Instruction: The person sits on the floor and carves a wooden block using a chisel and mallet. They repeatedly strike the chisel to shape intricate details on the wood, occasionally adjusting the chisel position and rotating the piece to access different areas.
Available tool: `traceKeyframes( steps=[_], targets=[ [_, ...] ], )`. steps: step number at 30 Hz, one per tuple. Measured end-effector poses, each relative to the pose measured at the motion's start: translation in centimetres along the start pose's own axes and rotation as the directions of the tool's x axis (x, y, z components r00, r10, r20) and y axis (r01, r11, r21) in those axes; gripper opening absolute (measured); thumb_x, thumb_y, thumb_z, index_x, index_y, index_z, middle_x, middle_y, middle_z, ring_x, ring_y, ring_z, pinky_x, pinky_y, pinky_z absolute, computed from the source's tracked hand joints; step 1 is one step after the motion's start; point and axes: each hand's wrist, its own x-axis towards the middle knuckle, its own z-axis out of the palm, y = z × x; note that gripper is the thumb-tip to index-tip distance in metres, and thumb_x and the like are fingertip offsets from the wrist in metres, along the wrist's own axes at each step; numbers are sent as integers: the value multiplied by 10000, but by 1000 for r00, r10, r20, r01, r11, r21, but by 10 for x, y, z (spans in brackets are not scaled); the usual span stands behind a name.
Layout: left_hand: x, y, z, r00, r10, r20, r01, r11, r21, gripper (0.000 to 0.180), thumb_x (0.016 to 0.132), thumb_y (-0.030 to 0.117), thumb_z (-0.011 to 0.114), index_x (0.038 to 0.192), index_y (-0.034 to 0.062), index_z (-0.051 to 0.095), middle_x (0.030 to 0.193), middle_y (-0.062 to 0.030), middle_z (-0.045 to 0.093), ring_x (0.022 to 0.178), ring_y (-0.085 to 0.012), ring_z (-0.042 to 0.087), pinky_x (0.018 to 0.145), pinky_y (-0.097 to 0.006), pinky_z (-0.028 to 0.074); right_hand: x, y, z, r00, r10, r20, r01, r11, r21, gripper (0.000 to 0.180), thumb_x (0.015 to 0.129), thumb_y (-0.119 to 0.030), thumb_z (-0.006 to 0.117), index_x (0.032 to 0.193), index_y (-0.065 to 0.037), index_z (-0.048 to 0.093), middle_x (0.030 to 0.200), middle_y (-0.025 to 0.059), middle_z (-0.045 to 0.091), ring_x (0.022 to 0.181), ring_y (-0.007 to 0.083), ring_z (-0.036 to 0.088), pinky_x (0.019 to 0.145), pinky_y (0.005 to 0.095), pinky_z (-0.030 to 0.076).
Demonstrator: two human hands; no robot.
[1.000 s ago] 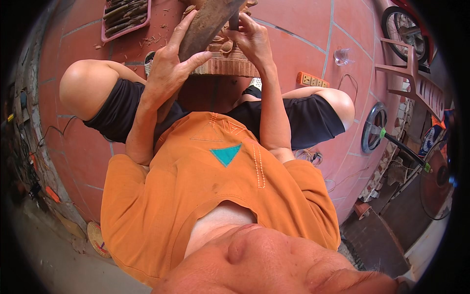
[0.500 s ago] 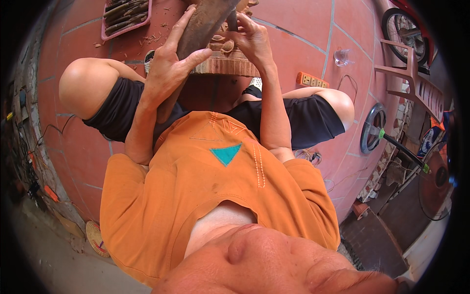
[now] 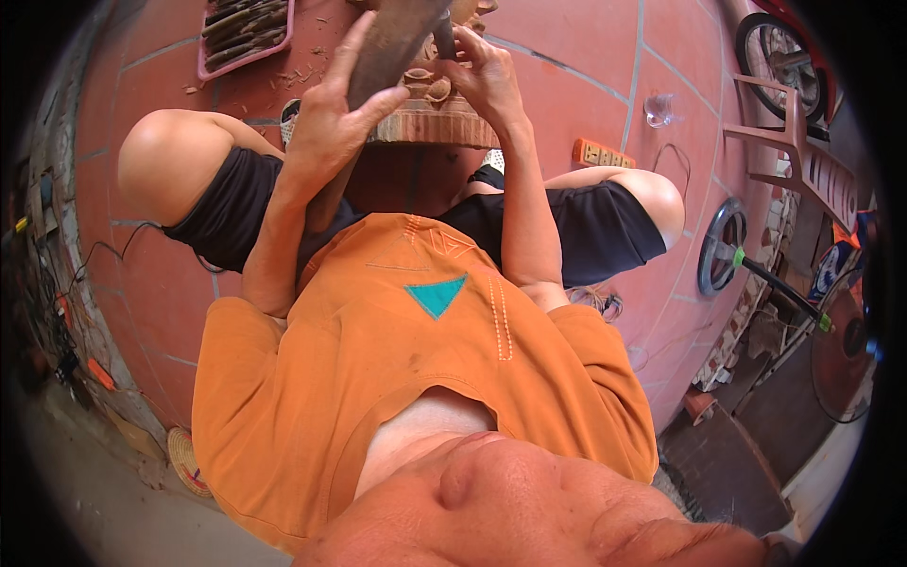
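A long, dark wooden mallet [image 3: 392, 55] slants across the top of the view, its thinner end reaching down toward my lap. My left hand [image 3: 331, 123] is closed round it, fingers along its left side and thumb out to the right. In my right hand [image 3: 485, 77], bent fingers pinch the dark shaft of what looks like a chisel [image 3: 444, 38]; its tip is hidden. Beneath both tools stands a carved wooden piece [image 3: 436, 123] with rounded relief and a rough, flat-edged base. The mallet covers much of the carving's left side.
A pink tray [image 3: 287, 40] of carving tools lies at the far left, near scattered wood chips [image 3: 300, 76]. On the right are an orange power strip [image 3: 603, 153], a clear cup [image 3: 659, 111], a plastic chair [image 3: 803, 156] and a round fan base [image 3: 723, 248].
My left hand and the mallet have shifted very slightly, the mallet's upper end now closer to the chisel shaft. My right hand stays almost in place with the chisel.
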Motion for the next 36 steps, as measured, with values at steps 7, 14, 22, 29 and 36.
traceKeyframes(
  steps=[7, 14, 22, 29, 36],
  targets=[
    [-2, -7, 5, 996, 65, 59, -70, 993, 92, 815, 905, 321, 759, 1575, 117, 342, 1361, -287, 599, 1251, -416, 610, 1034, -428, 496, -3, -9, -8, 1000, 5, -8, -4, 994, 113, 322, 843, -80, 766, 1150, -51, 675, 930, 107, 760, 796, 167, 749, 706, 306, 583],
    [-3, 1, 3, 999, 32, 39, -34, 998, 52, 814, 902, 313, 764, 1575, 121, 346, 1365, -284, 599, 1253, -392, 618, 1041, -422, 493, -8, -4, -13, 998, 64, -6, -63, 991, 118, 296, 847, -99, 778, 1129, -81, 690, 901, 59, 756, 845, 125, 714, 763, 309, 561],
    [-3, 1, 6, 997, 7, 82, -15, 995, 97, 820, 899, 298, 765, 1579, 130, 339, 1343, -285, 613, 1235, -381, 634, 1008, -425, 508, -7, -4, -11, 1000, 10, -23, -8, 995, 96, 314, 846, -80, 764, 1148, -77, 678, 902, 82, 765, 826, 172, 749, 746, 319, 579],
    [-3, 0, 8, 994, 111, 17, -111, 994, 15, 816, 902, 320, 758, 1577, 129, 340, 1295, -309, 620, 1206, -431, 631, 978, -436, 516, -8, -7, -13, 999, 36, 13, -38, 991, 128, 305, 846, -90, 767, 1143, -85, 696, 924, 62, 767, 847, 137, 722, 776, 305, 561],
    [-4, -3, 9, 993, 48, 106, -73, 968, 241, 831, 896, 342, 762, 1580, 136, 339, 1262, -321, 631, 1169, -454, 640, 966, -445, 520, -7, 3, -12, 999, 21, -48, -16, 996, 85, 313, 830, -92, 770, 1124, -53, 670, 882, 96, 756, 811, 185, 753, 741, 328, 578]
  ],
)
